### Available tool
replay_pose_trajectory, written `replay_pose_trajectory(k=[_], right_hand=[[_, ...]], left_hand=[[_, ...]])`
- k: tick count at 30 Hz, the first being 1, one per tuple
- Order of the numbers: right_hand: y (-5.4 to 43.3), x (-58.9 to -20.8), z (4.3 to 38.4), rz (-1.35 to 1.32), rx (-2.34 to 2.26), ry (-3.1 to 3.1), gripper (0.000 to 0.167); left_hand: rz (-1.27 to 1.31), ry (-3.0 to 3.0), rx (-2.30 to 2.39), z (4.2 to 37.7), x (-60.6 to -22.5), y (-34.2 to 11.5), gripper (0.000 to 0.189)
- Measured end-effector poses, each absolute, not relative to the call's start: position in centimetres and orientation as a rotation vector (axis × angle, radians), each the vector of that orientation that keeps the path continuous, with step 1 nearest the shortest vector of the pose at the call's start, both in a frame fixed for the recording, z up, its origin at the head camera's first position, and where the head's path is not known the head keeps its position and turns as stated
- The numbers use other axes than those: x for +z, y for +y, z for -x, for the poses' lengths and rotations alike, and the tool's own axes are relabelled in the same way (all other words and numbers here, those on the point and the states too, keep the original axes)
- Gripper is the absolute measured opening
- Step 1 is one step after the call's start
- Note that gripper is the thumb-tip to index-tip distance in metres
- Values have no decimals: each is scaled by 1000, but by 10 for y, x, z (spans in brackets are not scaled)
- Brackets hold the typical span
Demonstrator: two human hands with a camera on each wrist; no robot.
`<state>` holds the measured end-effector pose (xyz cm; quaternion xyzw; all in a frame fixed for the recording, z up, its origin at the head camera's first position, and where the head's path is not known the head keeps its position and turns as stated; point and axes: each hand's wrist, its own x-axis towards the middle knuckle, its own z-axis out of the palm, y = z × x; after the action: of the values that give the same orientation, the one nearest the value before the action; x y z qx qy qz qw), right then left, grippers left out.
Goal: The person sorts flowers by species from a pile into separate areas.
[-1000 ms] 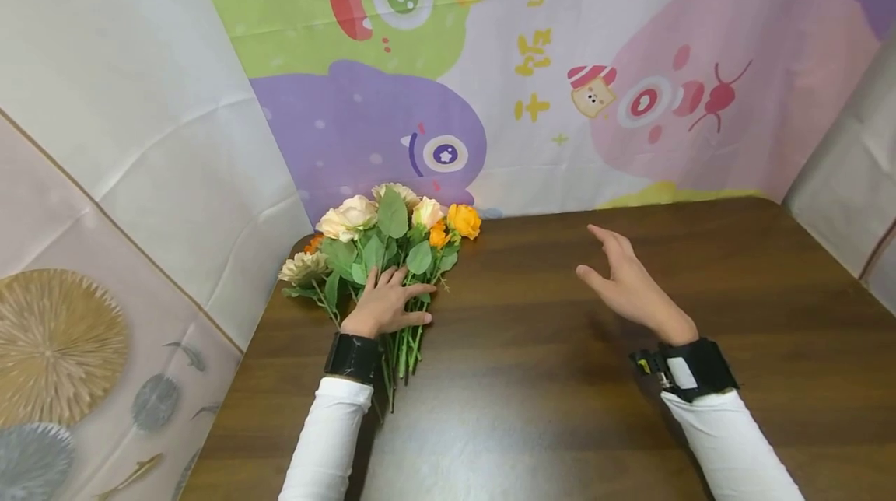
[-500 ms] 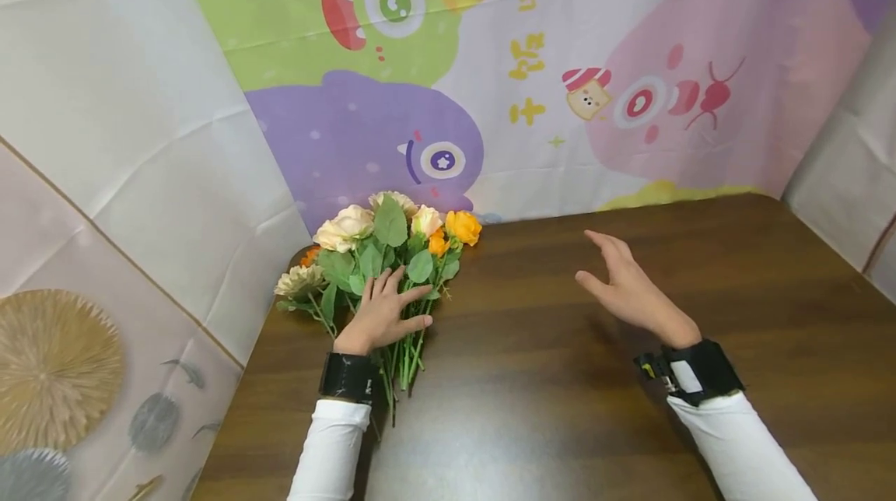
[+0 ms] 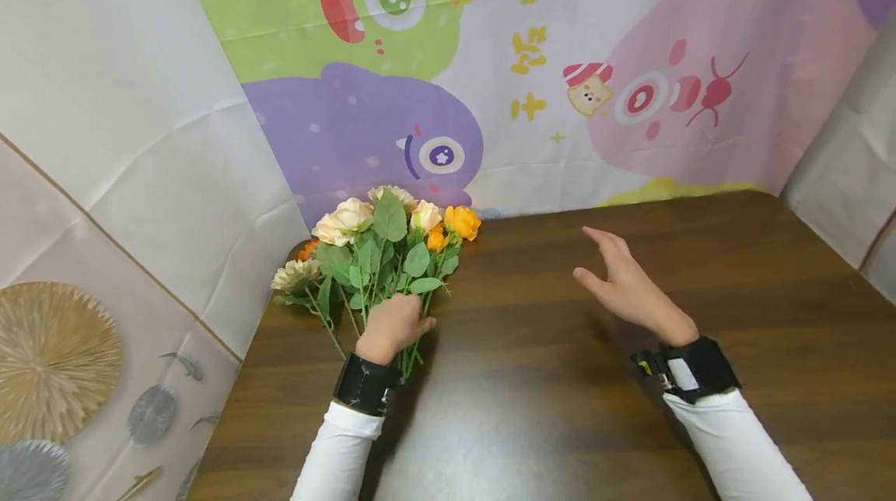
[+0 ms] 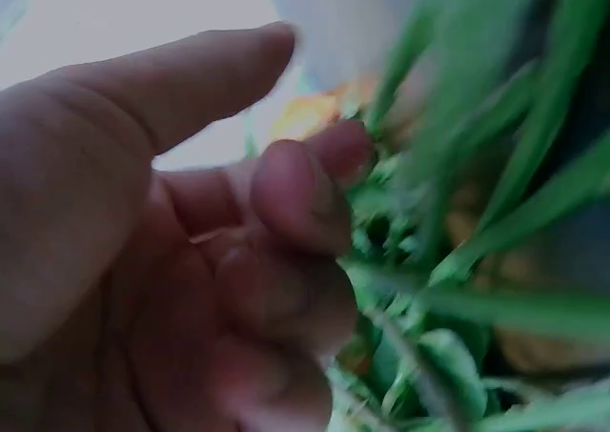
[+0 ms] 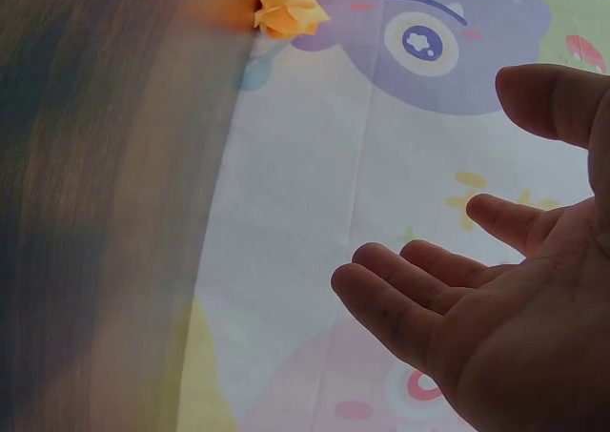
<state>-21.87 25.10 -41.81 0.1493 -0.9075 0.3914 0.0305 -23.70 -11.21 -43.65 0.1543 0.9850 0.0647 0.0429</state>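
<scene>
A bunch of flowers (image 3: 395,252) with green leaves lies at the left of the brown table. The blooms are cream, peach and orange. My left hand (image 3: 395,326) is over the stems (image 3: 411,357), fingers bent down out of sight in the head view. The left wrist view shows those fingers (image 4: 305,203) curled and the thumb (image 4: 219,74) apart from them. Blurred green stems pass beyond the fingertips, none visible in the palm. To the right, my right hand (image 3: 633,287) hovers above the table with straight, slightly spread fingers, touching nothing.
The wooden table (image 3: 532,376) ends at a backdrop (image 3: 539,166) printed with cartoon figures. White cloth (image 3: 140,81) hangs at the left, and pale cloth (image 3: 840,151) at the right. Black straps with devices sit on both wrists.
My left hand has gone from fingers spread flat over the stems to fingers curled downward, and shifted slightly right. My right hand has stayed nearly still.
</scene>
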Motion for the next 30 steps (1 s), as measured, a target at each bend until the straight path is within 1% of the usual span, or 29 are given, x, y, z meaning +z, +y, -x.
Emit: replay_pose_trajectory(k=[4,10,12,17,20,26,30], right_hand=[[249,-419,217,-461,1210,-2796,71],[247,-418,216,-472,1203,-2790,70],[246,-418,217,-475,1196,-2795,70],[245,-418,217,-469,1185,-2802,69],[244,-418,217,-472,1181,-2808,67],[240,-420,216,-511,1183,-2811,63],[237,-423,218,-553,1184,-2798,56]], left_hand=[[-434,3038,97,232,-448,-104,35],[-378,3001,336,235,-451,-101,28],[-391,2976,428,237,-449,-102,31],[-514,2919,568,238,-443,-103,48],[-561,2886,607,237,-440,-102,51],[-612,2831,702,234,-434,-98,41],[-657,2797,767,231,-429,-92,36]])
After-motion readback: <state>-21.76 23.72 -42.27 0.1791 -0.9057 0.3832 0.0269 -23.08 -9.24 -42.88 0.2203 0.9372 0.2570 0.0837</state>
